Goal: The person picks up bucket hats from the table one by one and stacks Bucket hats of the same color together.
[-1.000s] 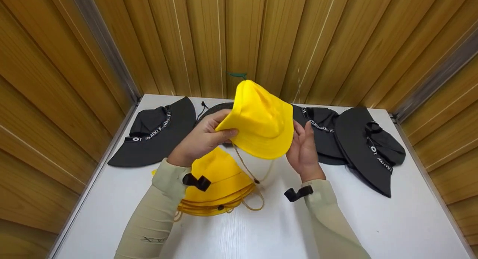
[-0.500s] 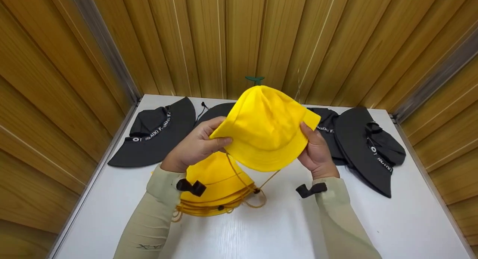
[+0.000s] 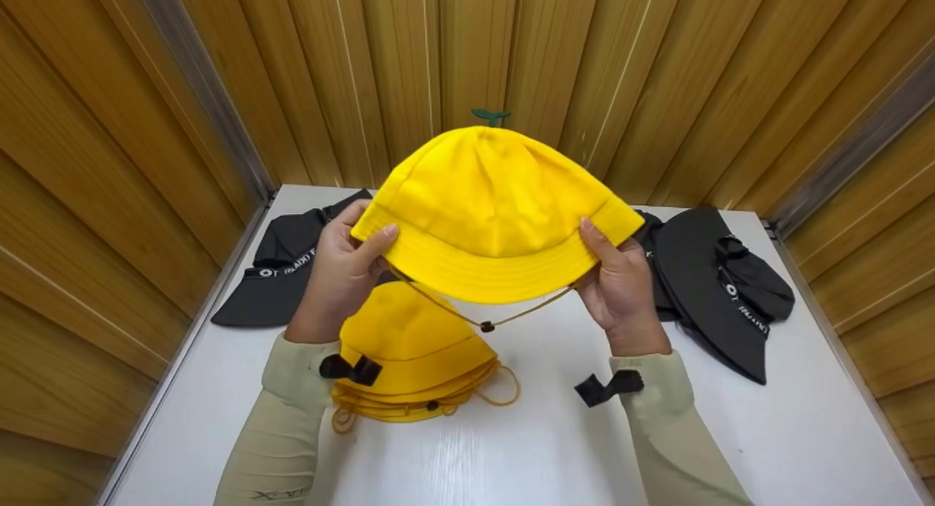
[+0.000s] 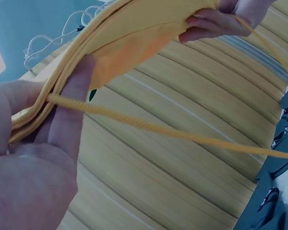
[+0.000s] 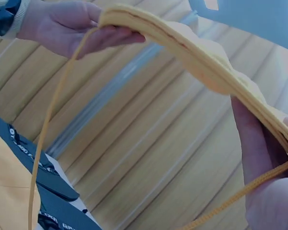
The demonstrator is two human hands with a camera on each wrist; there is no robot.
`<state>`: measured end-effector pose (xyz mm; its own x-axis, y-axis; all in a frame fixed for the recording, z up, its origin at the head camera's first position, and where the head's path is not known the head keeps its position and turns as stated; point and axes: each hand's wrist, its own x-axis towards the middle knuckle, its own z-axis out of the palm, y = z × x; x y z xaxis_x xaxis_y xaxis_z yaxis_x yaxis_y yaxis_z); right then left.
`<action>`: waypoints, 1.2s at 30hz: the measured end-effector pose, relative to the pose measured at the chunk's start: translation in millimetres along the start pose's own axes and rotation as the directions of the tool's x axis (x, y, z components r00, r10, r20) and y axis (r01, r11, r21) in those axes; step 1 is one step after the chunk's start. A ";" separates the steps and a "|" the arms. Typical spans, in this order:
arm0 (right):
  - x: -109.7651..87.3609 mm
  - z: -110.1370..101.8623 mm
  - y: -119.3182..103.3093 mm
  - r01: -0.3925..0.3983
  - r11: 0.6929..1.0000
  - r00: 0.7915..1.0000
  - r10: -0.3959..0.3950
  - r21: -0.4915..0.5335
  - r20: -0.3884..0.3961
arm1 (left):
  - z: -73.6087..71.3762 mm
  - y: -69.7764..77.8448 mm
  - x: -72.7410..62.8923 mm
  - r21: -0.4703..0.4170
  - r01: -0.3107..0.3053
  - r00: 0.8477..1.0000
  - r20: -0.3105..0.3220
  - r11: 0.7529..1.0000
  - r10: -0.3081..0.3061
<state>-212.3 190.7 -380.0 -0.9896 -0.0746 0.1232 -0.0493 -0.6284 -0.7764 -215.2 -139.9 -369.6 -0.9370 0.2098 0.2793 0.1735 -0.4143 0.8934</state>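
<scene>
A yellow bucket hat (image 3: 497,199) with a green sprout (image 3: 491,116) on its crown is held up above the table, front outward. At its left end my left hand (image 3: 343,269) pinches the brim, thumb on top. My right hand (image 3: 624,280) grips the opposite end the same way. Beneath the brim a chin cord (image 3: 438,303) with a dark toggle hangs in a loop. In both wrist views the brim's layered edge lies between thumb and fingers. Below stands a stack of yellow hats (image 3: 409,334), partly behind my left wrist.
Black wide-brimmed hats with lettered bands lie at the left (image 3: 252,301) and right (image 3: 719,294) of the white table (image 3: 511,455). The held hat hides the back middle of the table. Wood-panelled walls (image 3: 467,46) stand behind and at both sides.
My right hand has gone from open beside the hat to pinching its brim. The hat has turned level, spread wider and come up closer, while my left hand has shifted left.
</scene>
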 end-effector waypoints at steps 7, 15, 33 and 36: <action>-11.2 15.3 24.5 -0.028 0.989 0.998 0.019 -0.147 -0.057 | -28.2 10.2 -8.5 0.022 -0.039 0.982 -0.183 0.999 0.043; -18.2 16.8 61.2 -0.122 0.949 0.992 0.109 -0.292 -0.061 | -62.8 9.7 -25.8 0.076 0.034 0.967 -0.255 0.997 -0.013; -38.0 -13.5 145.7 -0.223 0.765 0.974 0.194 -0.604 -0.113 | -112.0 -39.2 -68.3 0.361 0.405 0.839 -0.512 0.840 -0.184; -41.4 -17.4 156.5 -0.210 0.735 0.978 0.172 -0.645 -0.122 | -116.8 -46.0 -76.1 0.398 0.446 0.824 -0.533 0.801 -0.194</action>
<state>-181.4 108.9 -517.4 -0.9924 -0.0862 -0.0884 0.0840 0.0533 -0.9950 -187.4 -240.2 -473.1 -0.9669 -0.2189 -0.1309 -0.1586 0.1142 0.9807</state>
